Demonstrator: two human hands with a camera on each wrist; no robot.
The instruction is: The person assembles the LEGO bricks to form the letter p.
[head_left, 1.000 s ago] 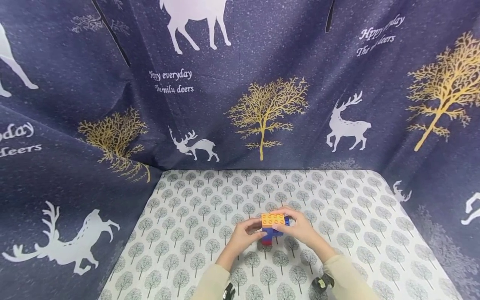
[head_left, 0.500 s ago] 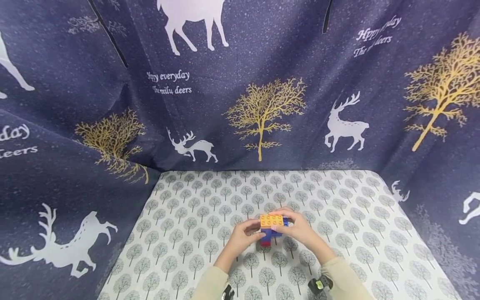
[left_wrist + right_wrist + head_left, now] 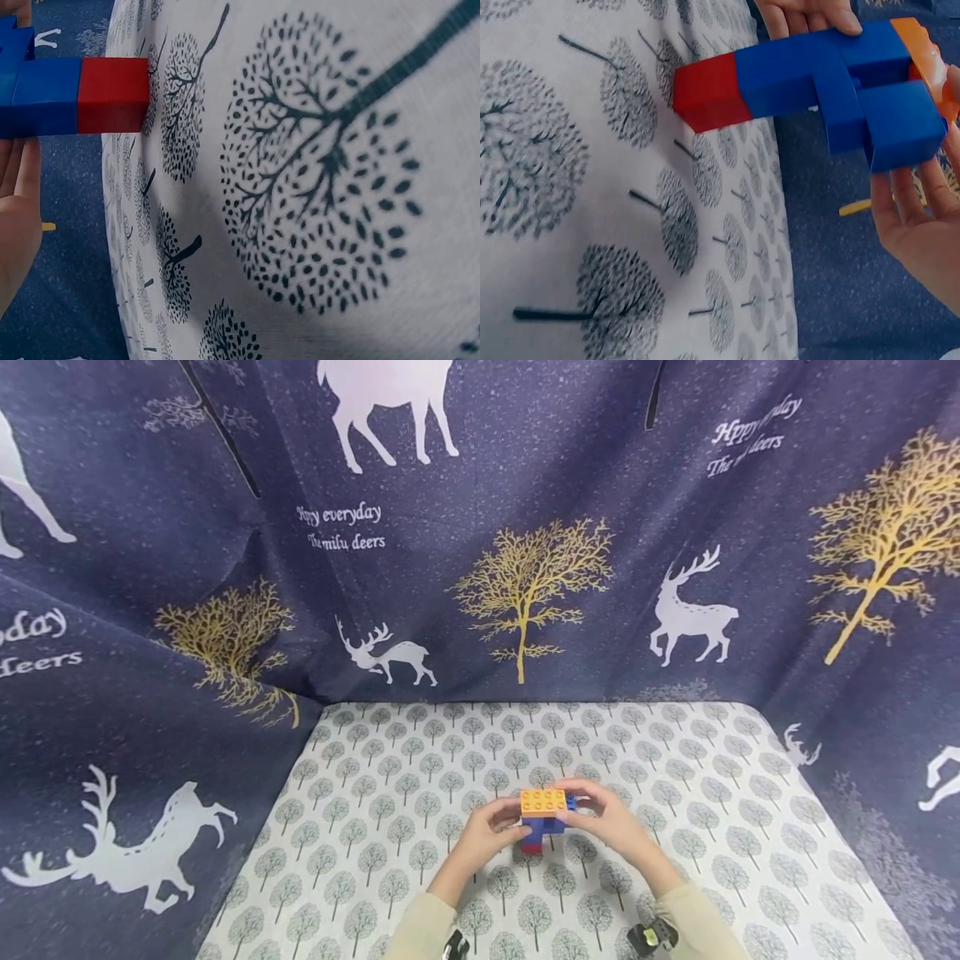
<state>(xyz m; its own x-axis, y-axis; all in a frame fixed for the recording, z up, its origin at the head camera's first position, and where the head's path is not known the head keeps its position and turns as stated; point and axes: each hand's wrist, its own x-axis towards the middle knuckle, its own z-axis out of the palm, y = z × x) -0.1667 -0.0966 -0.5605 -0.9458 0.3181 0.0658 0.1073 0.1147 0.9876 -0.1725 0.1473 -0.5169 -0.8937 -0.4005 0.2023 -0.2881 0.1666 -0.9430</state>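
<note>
A small stack of toy building bricks stands between my hands in the head view. On top is an orange studded brick. Under it are several blue bricks, with one jutting to the right, and a red brick forms the foot at the tabletop. My left hand holds the stack's left side, its thumb against the blue part. At the upper right, my right hand has its thumb by the orange brick's corner and fingers round the far side. The fingers' far contacts are partly hidden.
The table is covered by a white cloth printed with grey trees. Dark blue curtains with deer and trees hang behind and at both sides. A dark strapped device sits on the right wrist.
My right hand has shifted slightly to the right, its thumb sliding from the orange brick's front towards the right corner. The left hand and the bricks stay about where they were.
</note>
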